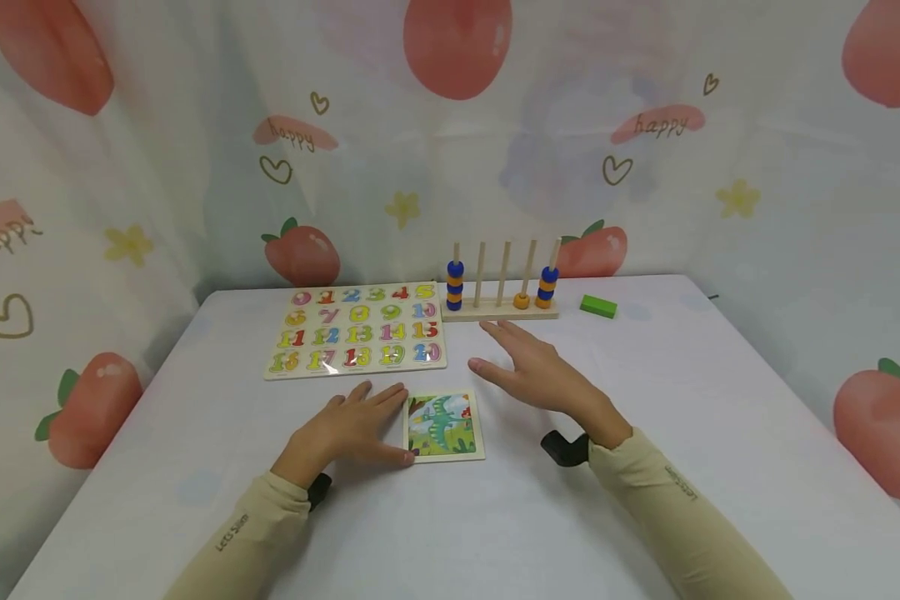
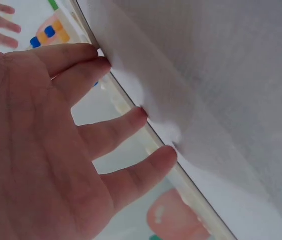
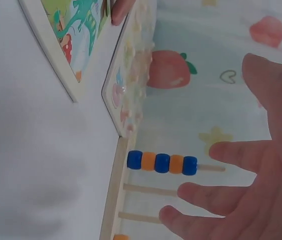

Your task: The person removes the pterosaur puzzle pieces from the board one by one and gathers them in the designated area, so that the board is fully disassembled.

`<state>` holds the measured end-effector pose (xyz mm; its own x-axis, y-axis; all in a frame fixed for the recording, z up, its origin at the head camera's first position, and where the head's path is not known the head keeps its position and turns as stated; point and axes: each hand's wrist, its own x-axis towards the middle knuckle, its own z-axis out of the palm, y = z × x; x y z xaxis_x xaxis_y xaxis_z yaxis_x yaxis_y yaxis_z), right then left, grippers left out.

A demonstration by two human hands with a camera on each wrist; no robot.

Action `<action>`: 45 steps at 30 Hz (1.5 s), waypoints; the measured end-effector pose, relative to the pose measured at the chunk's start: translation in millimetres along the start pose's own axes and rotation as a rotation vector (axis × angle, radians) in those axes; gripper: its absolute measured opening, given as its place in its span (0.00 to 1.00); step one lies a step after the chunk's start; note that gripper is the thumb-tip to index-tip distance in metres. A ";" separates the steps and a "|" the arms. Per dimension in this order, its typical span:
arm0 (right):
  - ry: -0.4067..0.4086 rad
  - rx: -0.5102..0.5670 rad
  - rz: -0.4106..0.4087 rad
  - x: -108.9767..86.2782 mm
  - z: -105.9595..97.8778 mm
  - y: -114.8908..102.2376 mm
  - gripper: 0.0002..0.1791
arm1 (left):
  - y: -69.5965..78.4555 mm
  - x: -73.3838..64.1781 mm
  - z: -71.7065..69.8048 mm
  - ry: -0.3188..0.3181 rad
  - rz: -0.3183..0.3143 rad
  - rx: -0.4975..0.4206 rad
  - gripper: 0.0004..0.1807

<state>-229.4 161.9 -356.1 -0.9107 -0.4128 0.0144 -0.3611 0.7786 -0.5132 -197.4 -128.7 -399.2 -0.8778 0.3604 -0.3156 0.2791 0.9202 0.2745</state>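
A small square picture puzzle (image 1: 441, 427) with a green dinosaur lies flat on the white table. My left hand (image 1: 352, 429) is beside its left edge with the fingers extended and spread, its thumb tip right at the lower left corner. In the left wrist view, the left fingers (image 2: 126, 182) are straight, with nothing held. My right hand (image 1: 532, 367) hovers to the right of and beyond the puzzle, holding nothing. The right wrist view shows that hand's spread fingers (image 3: 240, 155) in front of the beads of a counting rack (image 3: 162, 163).
Behind the puzzle lies a number board (image 1: 356, 329) with colourful figures from 0 to 20. To its right stands the wooden counting rack (image 1: 498, 314), with blue and orange beads on upright pegs. A green block (image 1: 598, 306) sits farther right. A patterned curtain (image 1: 540, 125) hangs behind the table.
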 end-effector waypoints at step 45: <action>-0.148 -0.045 -0.218 43.5 73.2 -45.0 0.17 | 4.8 0.5 -2.3 -0.002 -0.011 0.039 0.57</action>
<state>-238.0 74.3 -395.1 -0.7724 -0.6351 -0.0070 -0.5570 0.6827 -0.4729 -197.4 -124.4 -395.9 -0.8799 0.3509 -0.3205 0.2849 0.9293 0.2352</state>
